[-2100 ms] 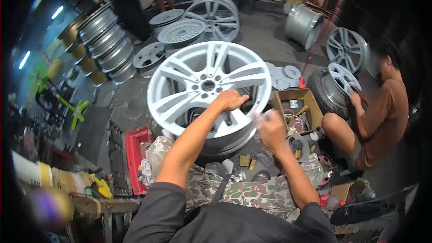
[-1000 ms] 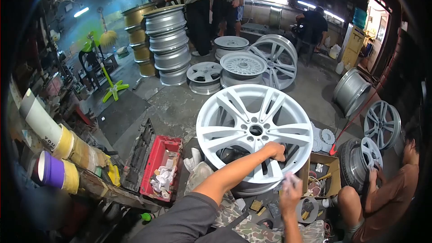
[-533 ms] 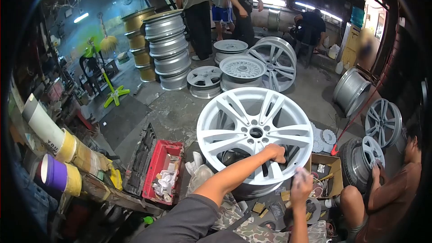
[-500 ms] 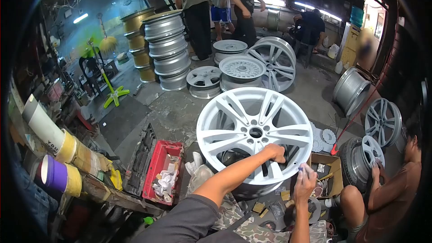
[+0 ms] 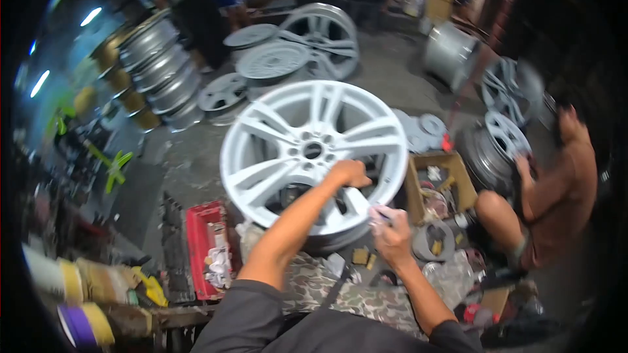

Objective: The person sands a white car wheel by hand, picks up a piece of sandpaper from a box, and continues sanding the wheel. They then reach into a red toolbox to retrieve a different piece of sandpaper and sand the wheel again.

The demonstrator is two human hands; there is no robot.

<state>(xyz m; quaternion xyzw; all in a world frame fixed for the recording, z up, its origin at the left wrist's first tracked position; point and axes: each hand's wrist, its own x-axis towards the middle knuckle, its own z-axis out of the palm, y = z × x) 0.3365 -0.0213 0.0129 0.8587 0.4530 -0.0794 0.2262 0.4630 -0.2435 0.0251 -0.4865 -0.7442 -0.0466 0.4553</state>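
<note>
Right hand (image 5: 392,230): fingers bent about a small blurred object (image 5: 382,216), forearm raised beside the near rim; left hand (image 5: 348,173): curled over a spoke, arm outstretched, grip indeterminable; white wheel (image 5: 297,144): face up before the person; grey wheels (image 5: 271,60): beyond.

This place looks like a workshop for car wheels. Behind the big white wheel rim (image 5: 299,144) lie several grey rims (image 5: 273,60), and farther to its left rises a stack of silver rims (image 5: 160,68). Nearer on its left stands an open red toolbox (image 5: 196,248). Just to its right is a cardboard box (image 5: 463,173) of small articles; beyond this box, a person (image 5: 562,170) handles another rim (image 5: 505,132).
</note>
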